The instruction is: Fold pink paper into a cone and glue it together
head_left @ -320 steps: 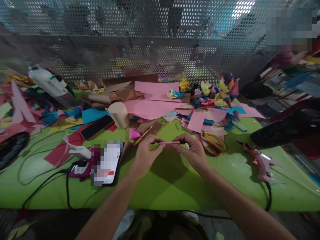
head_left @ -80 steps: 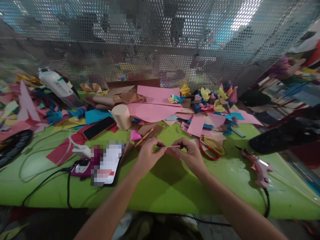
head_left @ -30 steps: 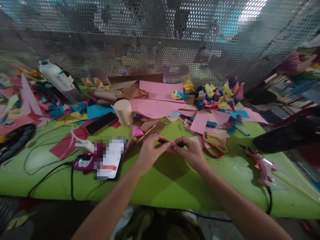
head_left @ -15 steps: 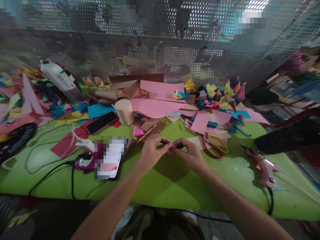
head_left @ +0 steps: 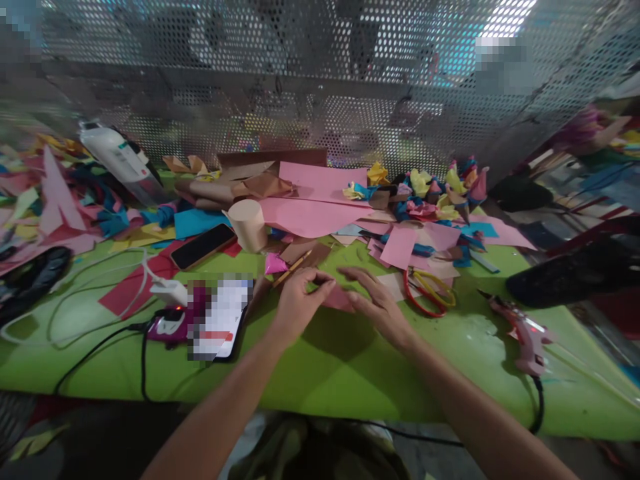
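A small piece of pink paper (head_left: 338, 299) is held above the green table (head_left: 320, 383). My left hand (head_left: 301, 300) pinches its left end between thumb and fingers. My right hand (head_left: 376, 301) is at the paper's right end, thumb and fingers apart, the thumb close to the paper's edge; whether it touches I cannot tell. Behind my left hand lie a pencil (head_left: 293, 268) and a small bright pink packet (head_left: 275, 263). Scissors with red and yellow handles (head_left: 425, 293) rest to the right of my right hand.
A pink glue gun (head_left: 533, 339) lies on the right, near a black cylindrical object (head_left: 575, 270). At left are a lit phone (head_left: 223, 320), a purple power strip (head_left: 167, 327) and a dark phone (head_left: 204, 247). A paper roll (head_left: 249, 225), pink sheets (head_left: 320, 217) and folded paper pieces (head_left: 440, 190) line the back.
My right hand has opened and moved slightly right, its fingers spreading from the pinch. More of the pink paper now shows between my hands. My left hand keeps its pinch.
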Action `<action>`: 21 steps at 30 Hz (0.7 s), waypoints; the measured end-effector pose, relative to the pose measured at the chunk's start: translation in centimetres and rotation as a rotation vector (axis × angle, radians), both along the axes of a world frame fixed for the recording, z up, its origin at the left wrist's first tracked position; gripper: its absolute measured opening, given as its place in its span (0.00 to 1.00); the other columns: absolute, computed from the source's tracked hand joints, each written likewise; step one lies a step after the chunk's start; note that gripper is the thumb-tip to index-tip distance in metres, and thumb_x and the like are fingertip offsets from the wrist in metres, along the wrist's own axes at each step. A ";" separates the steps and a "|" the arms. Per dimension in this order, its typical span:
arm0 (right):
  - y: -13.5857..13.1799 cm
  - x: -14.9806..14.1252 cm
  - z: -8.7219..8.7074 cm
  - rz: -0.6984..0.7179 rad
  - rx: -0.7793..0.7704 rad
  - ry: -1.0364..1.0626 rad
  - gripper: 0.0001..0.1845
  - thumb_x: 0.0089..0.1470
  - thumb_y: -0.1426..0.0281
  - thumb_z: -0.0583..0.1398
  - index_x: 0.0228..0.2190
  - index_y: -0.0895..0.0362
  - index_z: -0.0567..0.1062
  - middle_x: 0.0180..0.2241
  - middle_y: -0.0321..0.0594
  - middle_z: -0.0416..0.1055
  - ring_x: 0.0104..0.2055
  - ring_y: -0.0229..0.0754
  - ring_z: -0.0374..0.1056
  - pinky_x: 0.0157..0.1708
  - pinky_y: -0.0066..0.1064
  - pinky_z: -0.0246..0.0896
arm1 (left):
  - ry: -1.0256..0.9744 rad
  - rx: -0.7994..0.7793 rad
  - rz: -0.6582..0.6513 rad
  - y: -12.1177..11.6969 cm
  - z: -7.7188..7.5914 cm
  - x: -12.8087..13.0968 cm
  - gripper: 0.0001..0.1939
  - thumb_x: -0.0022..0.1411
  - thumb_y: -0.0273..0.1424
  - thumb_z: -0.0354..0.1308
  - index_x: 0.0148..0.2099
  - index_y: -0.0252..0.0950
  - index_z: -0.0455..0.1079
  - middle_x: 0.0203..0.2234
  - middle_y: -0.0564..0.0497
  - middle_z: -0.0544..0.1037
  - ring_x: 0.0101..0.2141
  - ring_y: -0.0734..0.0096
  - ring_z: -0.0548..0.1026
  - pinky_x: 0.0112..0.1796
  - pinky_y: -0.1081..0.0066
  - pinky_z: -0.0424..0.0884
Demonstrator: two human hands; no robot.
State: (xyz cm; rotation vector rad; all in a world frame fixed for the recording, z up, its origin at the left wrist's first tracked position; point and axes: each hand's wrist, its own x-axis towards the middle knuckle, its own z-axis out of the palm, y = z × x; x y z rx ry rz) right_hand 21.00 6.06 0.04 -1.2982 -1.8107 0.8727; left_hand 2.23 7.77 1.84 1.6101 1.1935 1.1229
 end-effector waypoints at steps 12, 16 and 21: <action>1.1 0.9 -0.9 -0.099 0.282 -0.519 0.37 0.62 0.46 0.48 0.68 0.40 0.49 0.72 0.38 0.37 0.73 0.59 0.31 0.65 0.66 0.18 | -0.153 -0.111 0.134 1.6 -1.1 -1.1 0.12 0.55 0.39 0.63 0.34 0.35 0.75 0.26 0.52 0.77 0.30 0.69 0.73 0.34 0.70 0.70; 1.6 1.0 -0.5 -0.125 0.217 -0.301 0.30 0.63 0.48 0.47 0.61 0.44 0.66 0.68 0.41 0.56 0.71 0.56 0.44 0.65 0.62 0.30 | -0.152 -0.045 0.120 1.9 -1.3 -1.0 0.11 0.55 0.39 0.63 0.33 0.35 0.76 0.26 0.51 0.78 0.31 0.69 0.73 0.35 0.70 0.70; 1.8 0.1 0.2 -0.074 0.021 0.085 0.23 0.57 0.50 0.57 0.40 0.53 0.81 0.43 0.44 0.79 0.48 0.50 0.72 0.49 0.42 0.64 | -0.185 0.002 0.098 2.1 -1.7 -0.6 0.11 0.54 0.38 0.63 0.34 0.35 0.76 0.29 0.50 0.80 0.34 0.66 0.75 0.40 0.67 0.71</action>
